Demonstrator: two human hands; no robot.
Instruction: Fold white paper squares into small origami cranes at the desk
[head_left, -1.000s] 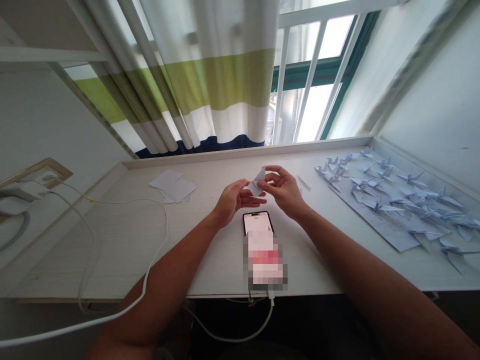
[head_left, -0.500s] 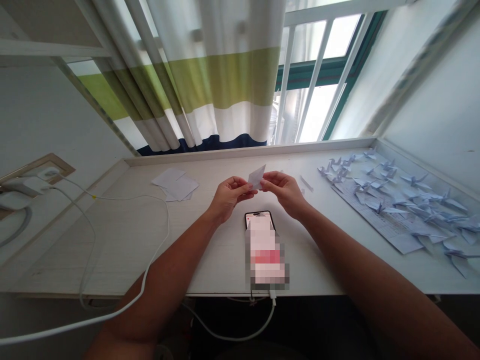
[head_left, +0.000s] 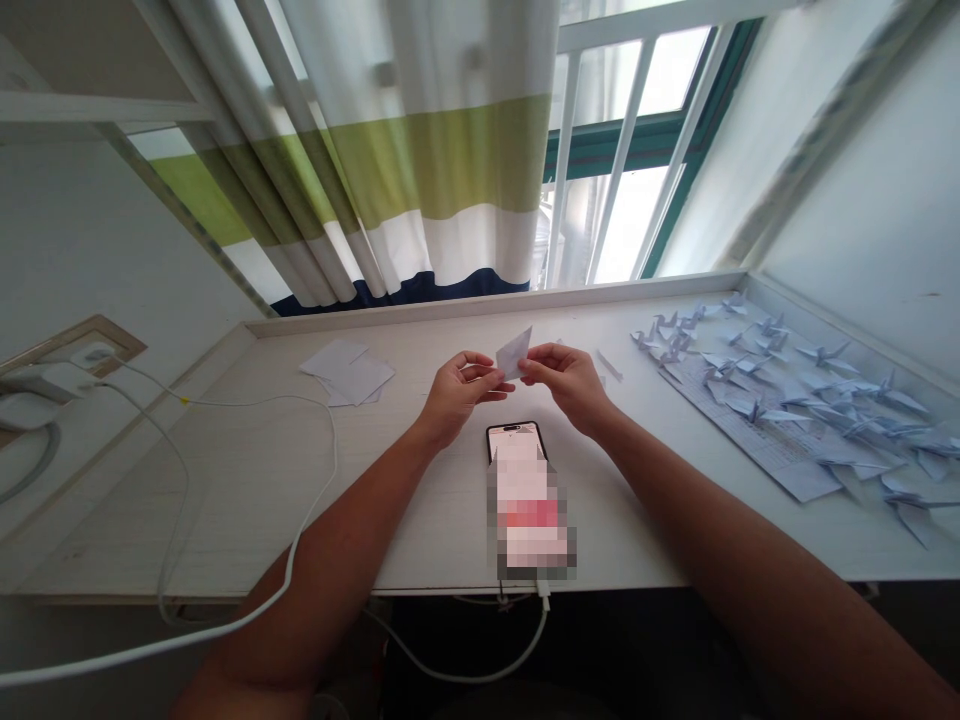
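Observation:
Between my hands, raised above the white desk, is a small folded piece of white paper [head_left: 513, 352] with a pointed top corner. My left hand [head_left: 466, 392] pinches its lower left edge between thumb and fingers. My right hand [head_left: 562, 378] grips its right side with thumb and forefinger. The finer folds are too small to make out. Just below the hands lies a phone [head_left: 517, 440] with a lit screen, part of it blurred out.
White paper sheets [head_left: 349, 374] lie at the left back. Several folded paper cranes [head_left: 825, 355] crowd the right side, some on a printed sheet [head_left: 795, 480]. A paper strip [head_left: 610, 365] sits behind my right hand. A white cable [head_left: 335, 450] crosses my left forearm.
Both hands stay almost in place on the folded paper, with small shifts of the fingers. The whole view has slid slightly.

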